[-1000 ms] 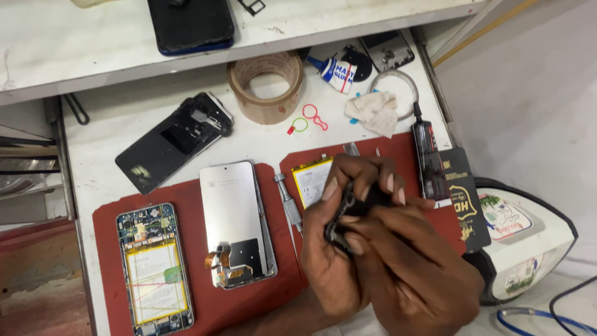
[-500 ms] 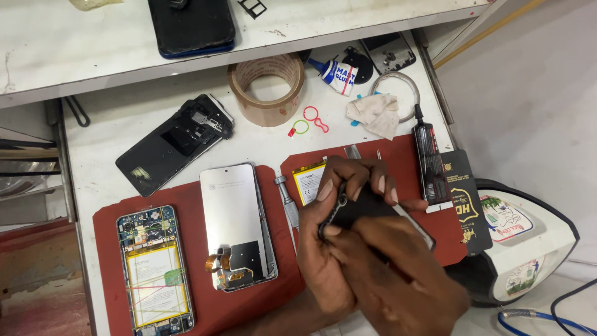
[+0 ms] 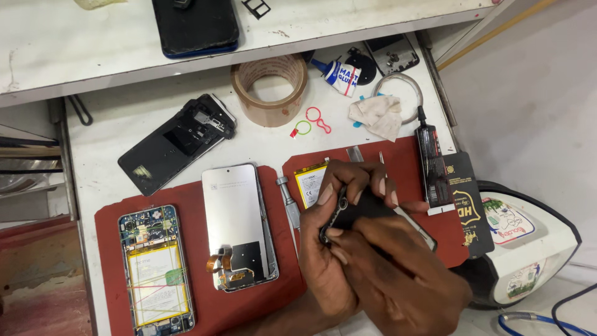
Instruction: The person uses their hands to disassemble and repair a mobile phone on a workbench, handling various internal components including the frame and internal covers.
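Red matting (image 3: 205, 311) covers the near part of the white bench (image 3: 261, 140) and carries most of the parts. At the far left of the mat lies an opened phone body (image 3: 155, 267), face down, its frame holding a yellow-labelled battery and a circuit board at the top end. Just beside it to the right lies a detached display panel (image 3: 239, 224), silver back up, with an orange flex cable at its lower end. Beyond these, off the mat, a black rear cover (image 3: 177, 142) lies tilted on the bench. Further right and further back stands a roll of brown tape (image 3: 269, 89) with an open core, and beside it lie two small ring-shaped plastic tools (image 3: 312, 121), one green and one pink. A loose yellow battery (image 3: 310, 183) lies on the mat, partly hidden by the left hand (image 3: 329, 249). Both hands meet over the mat at centre right: the left hand wraps its fingers over a flat black component (image 3: 367, 208), and the right hand (image 3: 404, 280) pinches its near edge between thumb and forefinger. At the far right lie a black glue tube (image 3: 429, 158) and a black printed box (image 3: 469, 205).
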